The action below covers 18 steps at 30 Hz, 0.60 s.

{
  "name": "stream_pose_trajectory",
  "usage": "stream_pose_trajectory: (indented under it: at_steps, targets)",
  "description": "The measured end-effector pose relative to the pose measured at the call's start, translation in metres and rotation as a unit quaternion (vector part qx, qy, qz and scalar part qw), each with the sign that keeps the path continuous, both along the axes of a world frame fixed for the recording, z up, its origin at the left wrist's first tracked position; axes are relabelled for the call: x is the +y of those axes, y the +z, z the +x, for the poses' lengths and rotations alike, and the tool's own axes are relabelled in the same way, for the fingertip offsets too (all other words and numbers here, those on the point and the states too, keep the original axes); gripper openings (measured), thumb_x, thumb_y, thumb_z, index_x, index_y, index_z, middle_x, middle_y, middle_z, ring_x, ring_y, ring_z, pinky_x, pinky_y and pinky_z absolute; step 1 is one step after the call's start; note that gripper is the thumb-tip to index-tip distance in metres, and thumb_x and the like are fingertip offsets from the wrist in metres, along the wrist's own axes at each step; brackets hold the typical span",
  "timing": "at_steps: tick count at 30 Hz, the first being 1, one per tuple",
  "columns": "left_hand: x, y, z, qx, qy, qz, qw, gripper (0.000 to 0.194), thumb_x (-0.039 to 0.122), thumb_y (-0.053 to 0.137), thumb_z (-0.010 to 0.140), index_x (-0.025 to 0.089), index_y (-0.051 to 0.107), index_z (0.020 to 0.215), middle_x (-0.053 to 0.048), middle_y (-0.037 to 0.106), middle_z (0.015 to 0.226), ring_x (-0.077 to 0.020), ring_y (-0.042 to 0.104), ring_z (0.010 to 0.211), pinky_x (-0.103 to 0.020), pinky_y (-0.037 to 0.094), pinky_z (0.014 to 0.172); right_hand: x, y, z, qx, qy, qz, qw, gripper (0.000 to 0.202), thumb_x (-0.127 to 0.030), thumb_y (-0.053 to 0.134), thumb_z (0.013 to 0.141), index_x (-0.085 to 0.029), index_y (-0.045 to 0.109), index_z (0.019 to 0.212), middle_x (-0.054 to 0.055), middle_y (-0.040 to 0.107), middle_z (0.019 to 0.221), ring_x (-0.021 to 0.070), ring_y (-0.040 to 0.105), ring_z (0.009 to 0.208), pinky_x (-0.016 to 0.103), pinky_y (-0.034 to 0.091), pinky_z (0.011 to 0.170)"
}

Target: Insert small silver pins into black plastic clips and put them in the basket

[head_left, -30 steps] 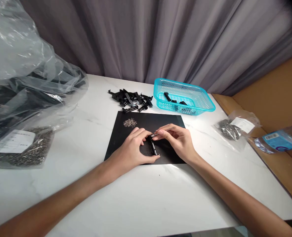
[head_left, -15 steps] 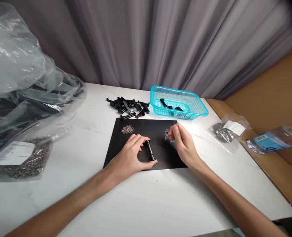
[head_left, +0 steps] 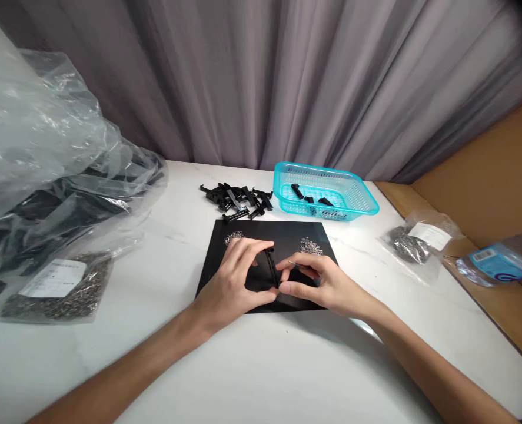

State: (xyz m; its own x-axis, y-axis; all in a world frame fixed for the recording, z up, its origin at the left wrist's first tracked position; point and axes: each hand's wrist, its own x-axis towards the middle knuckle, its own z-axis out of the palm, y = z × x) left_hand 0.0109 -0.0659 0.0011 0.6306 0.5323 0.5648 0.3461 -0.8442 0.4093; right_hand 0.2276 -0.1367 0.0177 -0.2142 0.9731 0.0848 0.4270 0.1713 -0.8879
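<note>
Over the black mat [head_left: 302, 303], my left hand [head_left: 238, 277] grips a narrow black plastic part [head_left: 271, 266] by its two ends, between thumb and fingers. My right hand [head_left: 326, 282] is at the near half of that part, its thumb and fingertips drawn together against or close beside the part. Whatever these fingertips pinch is too small to make out; a thin shiny sliver shows by the index finger. Beyond the right hand lies a pile of small silver metal pieces [head_left: 311, 246]. A second pile of small metal pieces [head_left: 234, 237] is partly covered by my left hand.
Several black plastic parts [head_left: 236, 200] lie heaped behind the mat. A blue basket [head_left: 371, 207] holds a few more. To the right are a bag of metal pieces [head_left: 406, 244] and a plastic bottle [head_left: 501, 260]. Large clear bags [head_left: 66, 176] crowd the left side.
My right hand has come from the right-hand metal pile, leftward and nearer, to the black part. My left hand keeps its hold. The view has shifted slightly.
</note>
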Motion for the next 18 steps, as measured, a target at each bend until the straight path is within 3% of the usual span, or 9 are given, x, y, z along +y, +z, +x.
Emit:
stream_pose_trajectory:
  at_steps: [4, 11, 16, 18]
  targets:
    - [0.001, -0.002, -0.001, -0.006, -0.007, 0.007, 1.000, 0.062, 0.011, 0.074, 0.080, 0.022, 0.048, 0.136, -0.007, 0.061, 0.119, -0.0260, 0.062, 0.110, -0.048, 0.049, 0.109, 0.001, -0.004, -0.003, 0.017, 0.006, -0.003, 1.000, 0.025, -0.042, 0.075, 0.091, -0.022, 0.070, 0.105, 0.001, 0.069, 0.097, 0.0170, 0.061, 0.090, 0.027, 0.044, 0.074]
    - [0.004, -0.004, -0.001, 0.016, -0.005, -0.018, 1.000, 0.063, 0.017, 0.078, 0.082, 0.024, 0.046, 0.136, -0.006, 0.063, 0.121, -0.0269, 0.061, 0.112, -0.050, 0.048, 0.111, 0.003, -0.007, -0.005, 0.027, -0.002, -0.024, 0.999, 0.025, -0.043, 0.074, 0.091, -0.020, 0.066, 0.097, -0.001, 0.066, 0.092, 0.0141, 0.055, 0.080, 0.026, 0.041, 0.070]
    - [0.014, -0.003, -0.004, 0.067, 0.019, -0.048, 0.996, 0.085, 0.048, 0.086, 0.076, 0.024, 0.042, 0.144, -0.010, 0.060, 0.132, -0.0304, 0.058, 0.121, -0.049, 0.051, 0.107, 0.008, -0.010, -0.001, -0.009, -0.031, -0.007, 0.999, 0.023, -0.042, 0.069, 0.093, -0.020, 0.068, 0.100, 0.000, 0.069, 0.091, 0.0134, 0.052, 0.071, 0.027, 0.038, 0.064]
    - [0.023, -0.004, -0.007, 0.092, 0.054, -0.047, 0.993, 0.082, 0.054, 0.080, 0.081, 0.022, 0.042, 0.146, -0.012, 0.060, 0.134, -0.0319, 0.057, 0.124, -0.050, 0.052, 0.106, 0.015, -0.010, 0.009, -0.029, -0.082, 0.021, 0.996, 0.026, -0.045, 0.067, 0.094, -0.020, 0.069, 0.101, 0.002, 0.072, 0.092, 0.0149, 0.056, 0.070, 0.028, 0.040, 0.063]
